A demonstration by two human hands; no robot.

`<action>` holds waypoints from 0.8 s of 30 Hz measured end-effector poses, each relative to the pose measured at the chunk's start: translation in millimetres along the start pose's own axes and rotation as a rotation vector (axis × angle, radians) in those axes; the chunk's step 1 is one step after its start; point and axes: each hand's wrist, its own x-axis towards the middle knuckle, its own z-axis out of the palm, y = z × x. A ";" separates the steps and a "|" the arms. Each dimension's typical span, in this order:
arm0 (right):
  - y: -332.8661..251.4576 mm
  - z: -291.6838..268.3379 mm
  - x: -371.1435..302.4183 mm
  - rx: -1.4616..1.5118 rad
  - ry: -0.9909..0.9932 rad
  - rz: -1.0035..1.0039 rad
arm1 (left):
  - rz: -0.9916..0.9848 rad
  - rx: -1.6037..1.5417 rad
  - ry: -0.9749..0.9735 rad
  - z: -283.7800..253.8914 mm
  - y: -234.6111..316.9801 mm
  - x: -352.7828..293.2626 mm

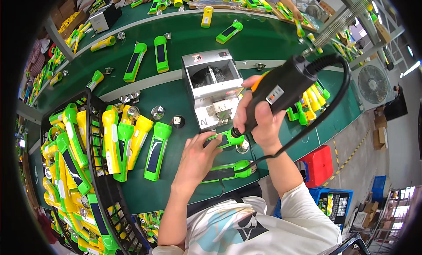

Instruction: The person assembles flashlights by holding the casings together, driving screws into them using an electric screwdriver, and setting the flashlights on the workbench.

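Note:
My right hand (pixel 269 127) is wrapped around a black electric screwdriver (pixel 281 85), its tip pointing down at the head end of a green flashlight (pixel 227 140). With its fingers on that flashlight, my left hand (pixel 193 158) holds it against the green table. A silvery reflector cup (pixel 242 147) sits by the flashlight's head. Nearer to me lies another green flashlight (pixel 228 172) with a dark panel, partly crossed by the screwdriver's cable. Just beyond my hands stands a metal screw feeder (pixel 200 96) with small screws in its open bin.
At left, a black crate (pixel 103 167) brims with yellow and green flashlights. Several more flashlights (pixel 157 149) and loose reflectors (pixel 158 112) lie beside it. Beyond runs a green conveyor belt (pixel 189 33) carrying flashlights. A red stool (pixel 317 166) stands at right; other people's hands show at the far side.

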 end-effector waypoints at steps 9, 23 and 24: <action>6.3 -3.9 -27.7 0.007 0.025 -0.021 | -0.014 0.027 -0.032 -5.2 7.8 1.6; 41.6 -10.7 -51.6 0.059 -0.035 -0.060 | 0.003 0.041 -0.027 -5.3 2.0 0.4; 45.3 -16.9 -53.5 0.104 -0.087 -0.086 | 0.016 0.035 -0.031 -4.1 3.8 2.0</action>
